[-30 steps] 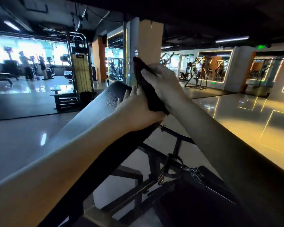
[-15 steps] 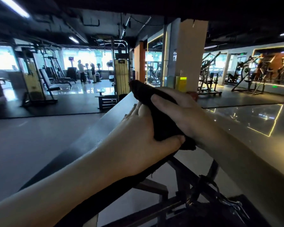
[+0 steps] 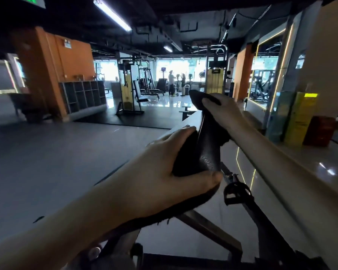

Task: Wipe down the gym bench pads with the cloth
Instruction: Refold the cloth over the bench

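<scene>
We note dark cloth (image 3: 207,141), bunched, stretched upright between our two hands above bench pad (image 3: 191,118). Pad black, narrow, angled upward away from us; its surface mostly hidden, far end pale with glare.

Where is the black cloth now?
In the head view, right of centre: the black cloth is held between the left hand and right hand, above the bench pad.

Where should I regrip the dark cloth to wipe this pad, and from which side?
Take the dark cloth at its bunched middle, from above the bench pad. It is stretched upright between the left hand and right hand, so only its lower fold meets the pad; pressing down should flatten more of it.
</scene>
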